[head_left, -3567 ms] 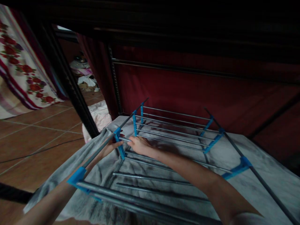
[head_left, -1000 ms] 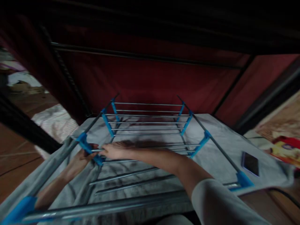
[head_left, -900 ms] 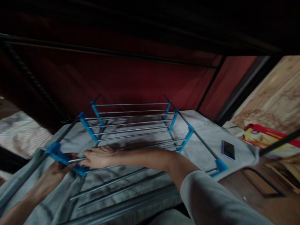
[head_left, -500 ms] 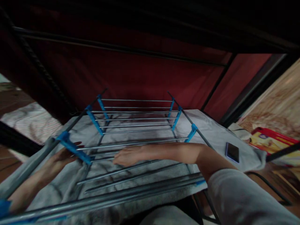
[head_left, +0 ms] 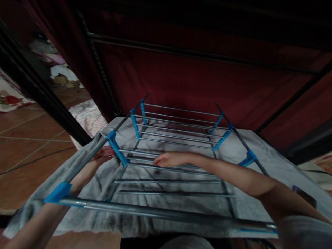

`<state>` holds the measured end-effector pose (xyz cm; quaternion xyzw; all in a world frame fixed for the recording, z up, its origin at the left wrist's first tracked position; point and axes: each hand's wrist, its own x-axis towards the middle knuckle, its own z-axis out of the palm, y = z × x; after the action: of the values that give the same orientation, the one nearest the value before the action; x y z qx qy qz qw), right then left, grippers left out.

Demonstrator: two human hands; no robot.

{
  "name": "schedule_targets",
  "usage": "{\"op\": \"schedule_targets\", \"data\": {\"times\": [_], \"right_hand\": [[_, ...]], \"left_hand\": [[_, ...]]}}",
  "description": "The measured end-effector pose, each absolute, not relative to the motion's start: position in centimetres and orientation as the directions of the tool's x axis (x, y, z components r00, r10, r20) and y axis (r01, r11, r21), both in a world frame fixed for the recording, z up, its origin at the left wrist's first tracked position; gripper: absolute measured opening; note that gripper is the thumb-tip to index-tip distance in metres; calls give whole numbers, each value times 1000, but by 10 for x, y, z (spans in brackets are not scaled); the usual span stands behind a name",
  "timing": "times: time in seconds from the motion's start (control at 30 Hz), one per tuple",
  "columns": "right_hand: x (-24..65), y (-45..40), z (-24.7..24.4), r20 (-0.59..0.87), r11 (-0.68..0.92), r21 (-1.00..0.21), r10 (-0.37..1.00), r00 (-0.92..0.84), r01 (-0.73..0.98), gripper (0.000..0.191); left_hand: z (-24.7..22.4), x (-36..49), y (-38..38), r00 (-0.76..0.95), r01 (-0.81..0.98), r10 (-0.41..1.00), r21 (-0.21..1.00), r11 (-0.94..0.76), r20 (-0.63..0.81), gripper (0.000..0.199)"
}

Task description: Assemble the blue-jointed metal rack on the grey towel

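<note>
A rack of grey metal tubes with blue plastic brackets lies on a grey blanket. My left hand reaches under the left side tube, its fingers stretched out beside the middle left bracket. Across the rack, my right hand is closed at the middle crossbars, fingers curled over a metal rod; my forearm hides the rod's right part. Nearer to me, two loose-looking rods lie crosswise inside the frame; I cannot tell whether their ends are fixed.
Dark red cloth hangs behind the rack, crossed by a dark metal bar. A dark post stands at the left, above a tiled floor. A phone lies on the bedding at the right, partly behind my arm.
My view has swung left, so the rack appears farther right. My left hand remains by the bracket, and my right hand stays at the middle rods. The two nearer rods now lie straighter across.
</note>
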<state>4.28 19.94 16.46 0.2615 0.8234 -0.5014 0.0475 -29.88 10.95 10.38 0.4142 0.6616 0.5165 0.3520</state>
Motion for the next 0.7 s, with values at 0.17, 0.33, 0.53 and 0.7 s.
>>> {"op": "schedule_targets", "data": {"times": [0.17,0.33,0.53,0.7], "right_hand": [[10,149,85,-147,695,-479,539,-829,537,57],[-19,169,56,-74,705,-339,640,-765,623,60],[-58,191,49,-178,599,-412,686,-705,687,50],[-87,199,45,-197,579,-455,676,-710,677,44]], "left_hand": [[77,-294,118,-298,227,955,971,82,-11,40],[46,-293,128,-168,283,984,953,107,-61,38],[5,-299,139,-223,372,975,924,93,-9,34],[-10,-303,144,-223,425,975,902,74,25,34]]}}
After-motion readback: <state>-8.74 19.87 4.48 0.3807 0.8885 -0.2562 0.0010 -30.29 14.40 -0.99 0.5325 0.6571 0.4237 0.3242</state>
